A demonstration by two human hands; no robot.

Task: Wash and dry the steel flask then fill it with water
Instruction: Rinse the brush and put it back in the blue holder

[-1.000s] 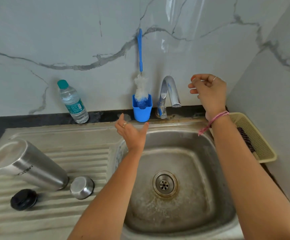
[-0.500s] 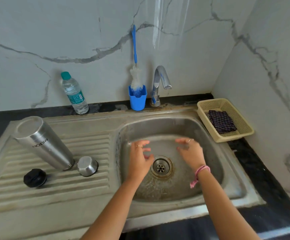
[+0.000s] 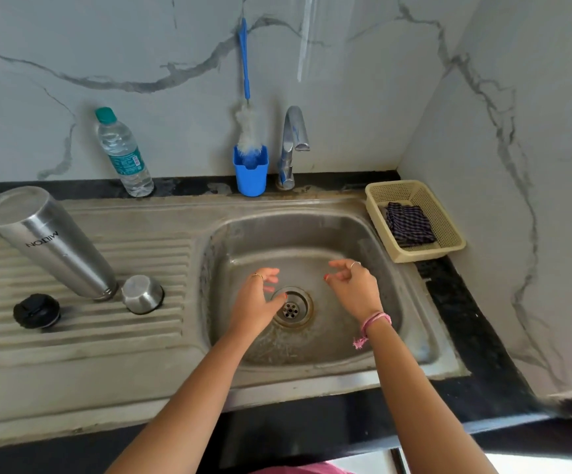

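One flask point(image 3: 48, 241), two caps point(image 3: 142, 294) point(image 3: 36, 310), one bottle point(image 3: 123, 153).

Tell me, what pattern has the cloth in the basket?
The cloth has a dark checked pattern, seen in the head view.

both hands over sink basin point(image 3: 411, 340), left hand point(image 3: 256, 301) and right hand point(image 3: 356, 288) apart, fingers loosely curled, holding nothing, drain point(image 3: 293, 307) between them; steel flask point(image 3: 50, 244) inverted on drainboard well left of left hand, steel cup point(image 3: 142, 294) and black cap point(image 3: 36, 310) beside it.
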